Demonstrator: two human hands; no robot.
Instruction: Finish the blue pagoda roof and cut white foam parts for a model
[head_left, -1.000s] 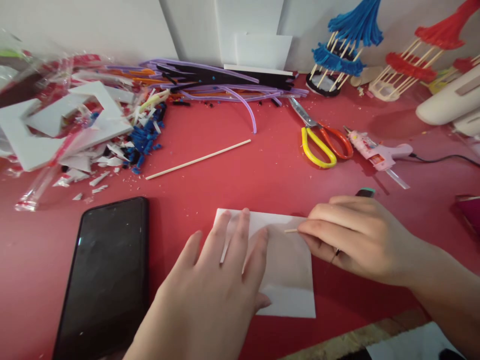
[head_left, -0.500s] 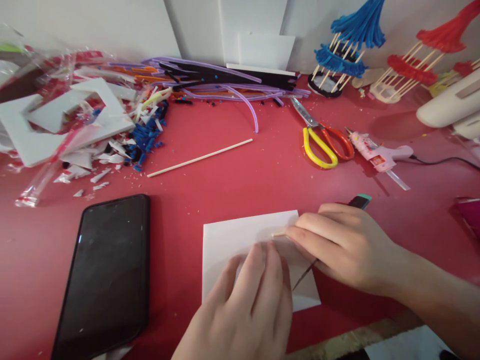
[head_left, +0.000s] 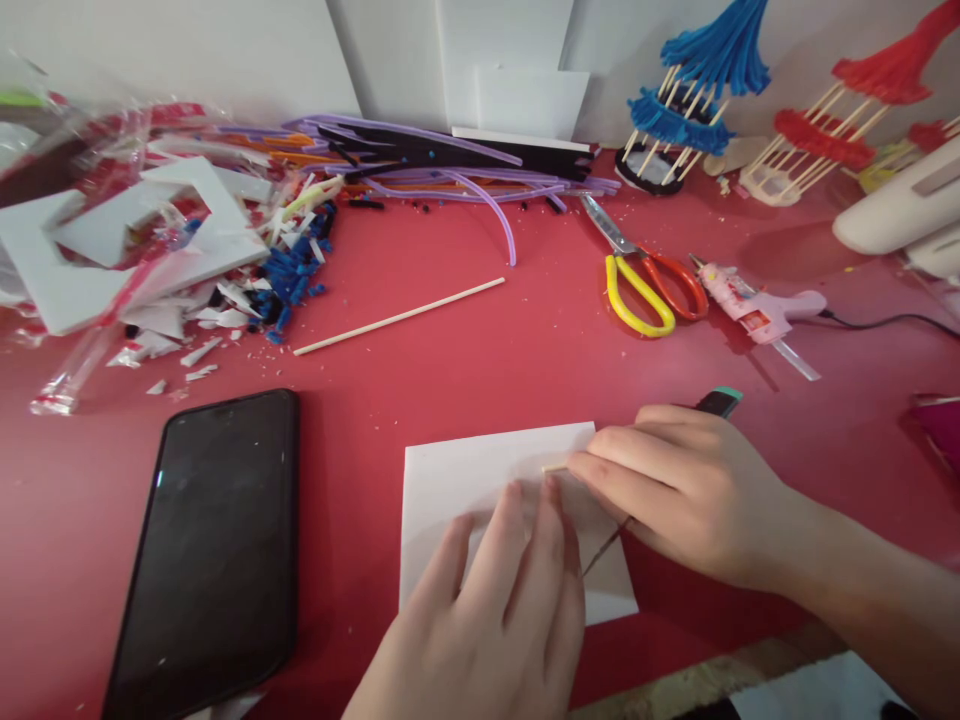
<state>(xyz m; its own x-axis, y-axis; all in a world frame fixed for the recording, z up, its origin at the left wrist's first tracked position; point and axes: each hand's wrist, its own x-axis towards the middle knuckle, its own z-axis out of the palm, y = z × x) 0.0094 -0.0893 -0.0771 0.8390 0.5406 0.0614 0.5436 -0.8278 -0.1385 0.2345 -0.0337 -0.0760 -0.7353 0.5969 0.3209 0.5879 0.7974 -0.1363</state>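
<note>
While the left hand (head_left: 487,625) lies over the white sheet (head_left: 450,480), its fingers slightly parted and bent, the right hand (head_left: 697,490) has its fingers drawn narrow, pinching the short stick (head_left: 555,469). Stick position: at the far right part of the sheet, inward of the corner; whether it rests on the surface or just above it, cannot tell. Visible length runs nearly crosswise, its exposed end pointing left and the rest hidden in the right-hand grip. Key relation: the exposed end sits just beyond one left fingertip, very near it; contact uncertain. The right hand is the nearer, touching the stick.

A dark tool (head_left: 720,402) with a green end also passes through the right hand, a thin dark part slanting out over the sheet; tool type unclear. Surroundings on the red bench (head_left: 420,390): phone (head_left: 214,550) left of the sheet, long stick (head_left: 397,317) beyond it, scissors (head_left: 637,295) and pink glue gun (head_left: 757,310) farther right.
</note>
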